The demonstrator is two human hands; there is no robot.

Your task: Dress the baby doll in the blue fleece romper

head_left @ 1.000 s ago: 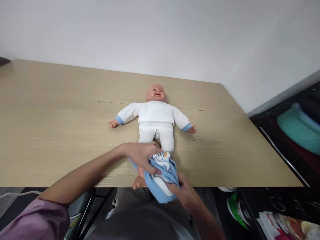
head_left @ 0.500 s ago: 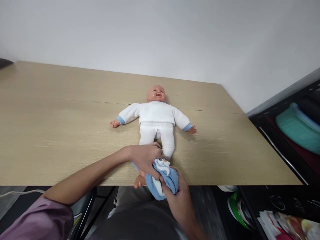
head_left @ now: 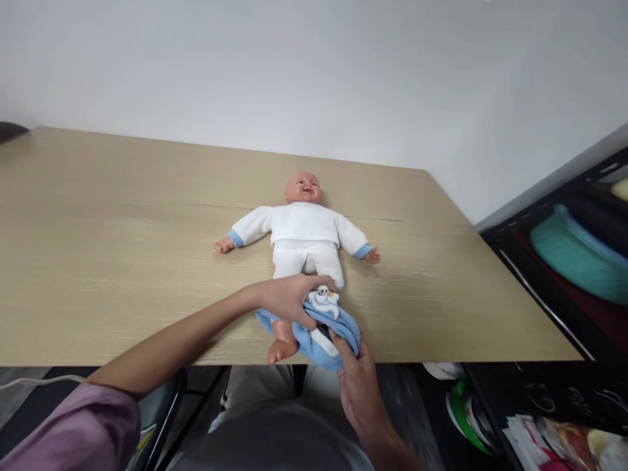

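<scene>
A baby doll (head_left: 305,222) in a white top and white leggings lies on its back, feet toward me at the table's near edge. Fuzzy blue pants (head_left: 321,355) with a white animal patch are bunched around its lower legs. One bare foot (head_left: 282,351) sticks out on the left; the other foot is hidden in the cloth. My left hand (head_left: 292,297) reaches across the doll's shins, its fingers closed on the blue pants by the patch. On the right, my right hand (head_left: 356,373) grips the same pants, its thumb inside the opening.
The wooden table (head_left: 122,261) runs back to a white wall. At the right stands a black shelf rack with a teal container (head_left: 579,255) and packets (head_left: 564,441). A chair (head_left: 159,418) is below the table's near edge at left.
Both hands have moved the blue pants slightly up the doll's leg, away from me. My right thumb now spreads the opening wider. The bare foot shows more fully.
</scene>
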